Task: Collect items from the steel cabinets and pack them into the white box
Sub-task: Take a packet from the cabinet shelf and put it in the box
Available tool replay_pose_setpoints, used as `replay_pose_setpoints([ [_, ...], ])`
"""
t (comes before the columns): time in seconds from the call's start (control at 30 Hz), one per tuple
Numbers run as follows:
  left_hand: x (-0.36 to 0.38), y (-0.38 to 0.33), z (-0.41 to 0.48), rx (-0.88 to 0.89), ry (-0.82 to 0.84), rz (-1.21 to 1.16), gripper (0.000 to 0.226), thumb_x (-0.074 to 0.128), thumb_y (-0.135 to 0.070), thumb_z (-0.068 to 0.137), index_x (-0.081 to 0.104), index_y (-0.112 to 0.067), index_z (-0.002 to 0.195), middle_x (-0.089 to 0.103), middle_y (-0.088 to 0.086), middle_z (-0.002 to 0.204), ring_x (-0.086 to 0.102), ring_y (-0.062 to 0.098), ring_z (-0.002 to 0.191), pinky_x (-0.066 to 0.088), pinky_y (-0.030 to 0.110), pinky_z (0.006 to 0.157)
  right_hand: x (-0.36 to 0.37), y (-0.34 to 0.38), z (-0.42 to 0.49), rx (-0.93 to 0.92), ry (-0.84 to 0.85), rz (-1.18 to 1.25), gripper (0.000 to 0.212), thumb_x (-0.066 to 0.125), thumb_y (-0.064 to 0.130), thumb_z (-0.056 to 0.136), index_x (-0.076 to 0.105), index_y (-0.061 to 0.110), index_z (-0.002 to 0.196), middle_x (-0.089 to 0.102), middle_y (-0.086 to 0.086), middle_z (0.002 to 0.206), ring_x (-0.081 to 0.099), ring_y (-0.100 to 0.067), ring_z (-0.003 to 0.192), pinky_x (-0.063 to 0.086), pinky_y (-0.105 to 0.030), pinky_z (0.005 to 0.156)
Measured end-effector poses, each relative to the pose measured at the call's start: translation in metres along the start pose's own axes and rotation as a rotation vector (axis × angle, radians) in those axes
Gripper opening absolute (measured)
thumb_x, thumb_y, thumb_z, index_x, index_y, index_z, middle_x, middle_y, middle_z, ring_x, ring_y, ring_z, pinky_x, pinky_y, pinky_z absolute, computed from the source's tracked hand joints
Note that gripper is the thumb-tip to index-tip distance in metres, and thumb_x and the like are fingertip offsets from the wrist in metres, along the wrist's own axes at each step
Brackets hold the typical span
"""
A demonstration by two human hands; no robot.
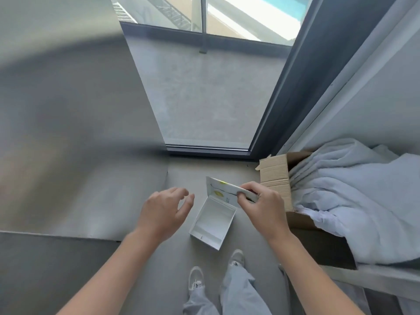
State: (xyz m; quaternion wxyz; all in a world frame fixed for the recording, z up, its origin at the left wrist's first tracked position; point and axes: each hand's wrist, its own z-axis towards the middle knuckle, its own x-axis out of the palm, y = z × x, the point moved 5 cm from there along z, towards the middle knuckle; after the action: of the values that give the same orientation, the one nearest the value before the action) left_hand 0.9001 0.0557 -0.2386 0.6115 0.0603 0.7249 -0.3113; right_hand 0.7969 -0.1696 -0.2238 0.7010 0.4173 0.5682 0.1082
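White box (213,220) hangs open in the air above the floor (188,169), between the hands. The right hand (261,202) pinches the edge of its raised lid, and the left hand (163,212) hovers just beside it, fingers loosely spread, holding nothing. It looks empty, light and made of thin card that creases easily, so it is better supported under the tray than by the lid.

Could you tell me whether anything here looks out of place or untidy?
Yes: pale blue cloth spills out of the cardboard box on the right shelf, draping over its edge instead of sitting inside.
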Motion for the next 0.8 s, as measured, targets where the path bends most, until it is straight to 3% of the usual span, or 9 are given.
replay_pose_setpoints([
  [0.2,0.027,0.006,0.024,-0.137,0.032,0.043,0.042,0.03,-0.053,0.097,0.064,-0.029,0.094,0.068,-0.012,0.091,0.063,0.018,0.079,0.045,0.032,0.072,0.035,-0.046,0.057,0.03,0.136,0.016,0.006,0.072,0.022,0.091,0.078,0.022,0.092,0.074,0.008,0.081,0.066,-0.019,0.075,0.054,-0.041,0.07],
  [0.33,0.051,0.009,0.043,-0.11,0.138,0.073,0.043,0.032,-0.051,0.096,0.065,-0.023,0.094,0.069,-0.008,0.09,0.065,0.019,0.081,0.046,0.036,0.078,0.062,-0.073,0.087,0.092,0.162,0.026,0.009,0.069,0.022,0.09,0.078,0.021,0.091,0.075,0.004,0.081,0.065,-0.022,0.075,0.052,-0.039,0.07],
  [0.47,0.073,0.017,0.066,-0.077,0.193,0.066,0.03,0.044,-0.043,0.1,0.065,-0.024,0.092,0.067,-0.01,0.087,0.065,0.018,0.081,0.045,0.033,0.072,0.078,-0.097,0.091,0.191,0.122,0.056,0.009,0.068,0.024,0.088,0.077,0.025,0.088,0.074,0.007,0.078,0.064,-0.021,0.071,0.051,-0.036,0.066],
  [0.67,0.118,0.04,0.106,0.042,0.331,0.032,0.028,0.041,-0.048,0.099,0.046,-0.034,0.075,0.055,-0.015,0.072,0.058,0.014,0.071,0.036,0.029,0.06,0.118,-0.136,0.068,0.416,-0.012,0.086,0.008,0.068,0.024,0.087,0.076,0.022,0.087,0.073,0.004,0.078,0.064,-0.024,0.075,0.052,-0.038,0.069],
  [0.8,0.153,0.064,0.107,0.124,0.381,0.043,0.028,0.038,-0.05,0.098,0.047,-0.035,0.076,0.05,-0.018,0.067,0.049,0.012,0.067,0.03,0.026,0.056,0.162,-0.151,0.033,0.563,-0.157,0.153,0.007,0.069,0.024,0.086,0.075,0.021,0.085,0.072,0.008,0.076,0.063,-0.016,0.073,0.05,-0.033,0.066],
])
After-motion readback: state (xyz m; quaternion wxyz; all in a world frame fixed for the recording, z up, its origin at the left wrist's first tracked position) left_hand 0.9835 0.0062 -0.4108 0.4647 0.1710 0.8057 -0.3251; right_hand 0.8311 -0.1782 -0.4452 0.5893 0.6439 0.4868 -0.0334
